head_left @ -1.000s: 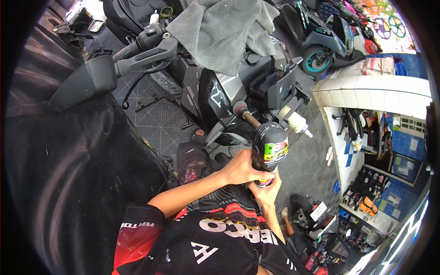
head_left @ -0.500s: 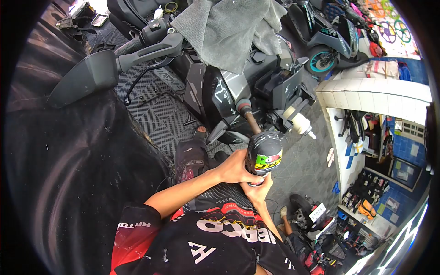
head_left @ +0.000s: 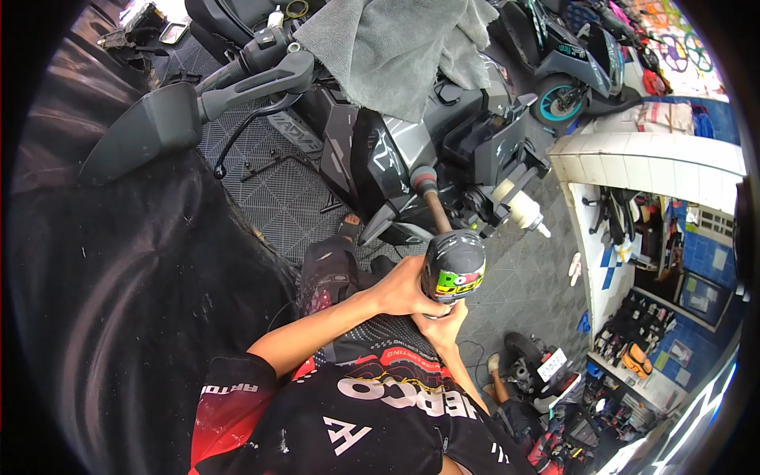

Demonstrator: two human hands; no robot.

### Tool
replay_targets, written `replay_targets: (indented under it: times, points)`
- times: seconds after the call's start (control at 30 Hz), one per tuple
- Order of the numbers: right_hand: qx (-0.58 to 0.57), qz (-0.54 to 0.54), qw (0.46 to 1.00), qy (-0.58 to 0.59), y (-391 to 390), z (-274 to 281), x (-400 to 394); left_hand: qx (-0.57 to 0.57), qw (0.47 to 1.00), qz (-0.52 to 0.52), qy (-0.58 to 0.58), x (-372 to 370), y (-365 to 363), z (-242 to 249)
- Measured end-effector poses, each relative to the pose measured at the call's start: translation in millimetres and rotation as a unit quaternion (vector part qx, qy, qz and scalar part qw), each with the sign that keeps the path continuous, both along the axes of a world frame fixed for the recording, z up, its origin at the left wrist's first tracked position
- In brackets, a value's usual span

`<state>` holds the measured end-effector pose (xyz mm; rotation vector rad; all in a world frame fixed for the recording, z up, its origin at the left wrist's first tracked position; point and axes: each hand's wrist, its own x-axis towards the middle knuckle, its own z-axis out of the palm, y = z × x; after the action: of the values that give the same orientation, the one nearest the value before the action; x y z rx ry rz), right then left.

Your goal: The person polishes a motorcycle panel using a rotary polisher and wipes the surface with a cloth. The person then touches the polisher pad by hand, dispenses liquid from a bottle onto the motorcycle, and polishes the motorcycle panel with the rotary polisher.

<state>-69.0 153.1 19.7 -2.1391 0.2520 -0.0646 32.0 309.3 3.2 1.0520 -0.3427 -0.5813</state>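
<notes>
Both hands are wrapped round a drill-like power tool (head_left: 457, 265) with a black body and bright stickers. My left hand (head_left: 402, 289) closes on its near left side, while my right hand (head_left: 443, 324) grips lower down, just beneath. From the tool's front a long brown shaft (head_left: 436, 210) runs up to a round grey-and-red pad (head_left: 424, 179). That pad lies over the dark front panel of a motor scooter (head_left: 380, 166); whether it touches cannot be made out. The handle and any trigger are mostly hidden by my fingers.
A grey cloth (head_left: 388, 55) drapes over the scooter. Its mirror (head_left: 146, 131) sticks out to the left above a black cover (head_left: 142, 309). A cream-coloured bottle-like part (head_left: 518, 207) juts out at right. Another motorcycle (head_left: 534, 368) and a person's foot (head_left: 494, 364) are lower right.
The view has shifted slightly, so the scooter and the surroundings sit a little differently. Both hands keep their hold on the power tool, its pad still over the panel.
</notes>
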Motion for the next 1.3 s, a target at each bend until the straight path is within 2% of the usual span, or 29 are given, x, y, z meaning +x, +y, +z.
replay_targets:
  times: [0.17,0.27,0.6,0.8,1.0,1.23,1.3]
  points:
    - [-0.007,0.014,1.0,-0.009,-3.3,-4.5,-2.2,-0.005,1.0,0.025,-0.007,-0.5,-0.3,2.9]
    - [0.022,-0.02,1.0,0.002,3.4,5.2,1.0,-0.017,1.0,-0.005,0.017,-2.7,-4.6,-1.7]
    - [0.004,-0.051,0.998,0.02,-0.1,19.9,0.0,-0.014,1.0,-0.017,0.015,-2.4,-22.7,-8.7]
    - [-0.021,-0.027,0.999,0.014,-1.0,18.2,-0.5,-0.02,0.999,-0.026,0.038,-1.9,-16.0,-4.2]
    - [0.003,-0.011,1.0,0.016,1.0,19.3,3.5,-0.014,1.0,-0.013,0.019,2.1,-2.8,10.4]
    - [0.008,-0.058,0.998,0.034,-7.7,23.9,-1.3,-0.016,1.0,-0.022,0.015,0.7,-24.0,1.0]
    - [0.003,-0.076,0.996,0.047,-8.0,25.2,-1.8,-0.016,0.997,-0.068,0.013,4.2,-27.1,-4.7]
